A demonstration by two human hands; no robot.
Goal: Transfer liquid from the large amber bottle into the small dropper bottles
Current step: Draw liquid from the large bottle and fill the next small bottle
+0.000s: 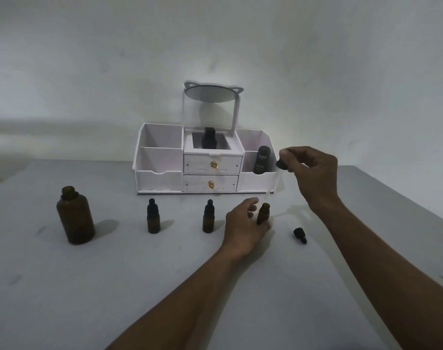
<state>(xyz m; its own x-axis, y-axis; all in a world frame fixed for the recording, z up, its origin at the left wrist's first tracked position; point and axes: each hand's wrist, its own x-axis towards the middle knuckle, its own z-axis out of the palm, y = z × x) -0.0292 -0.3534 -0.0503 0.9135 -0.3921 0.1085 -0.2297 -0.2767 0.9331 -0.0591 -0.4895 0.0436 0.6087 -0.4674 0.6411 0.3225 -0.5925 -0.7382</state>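
Left hand (242,224) held an open small dropper bottle (263,213) upright on the table (139,286), right of centre, fingers curled round it. Right hand (313,173) above, fingers pinching a pipette (281,164) by its black bulb, glass tip just over the bottle mouth. Large amber bottle (75,215) stood uncapped toward the left edge, with two capped dropper bottles (153,219) between it and the hands. Loose dropper cap (300,235) lay right of the left hand.

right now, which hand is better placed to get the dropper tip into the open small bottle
Right hand: it pinches the dropper, its glass tip just above the open small bottle. The left hand is holding that bottle.
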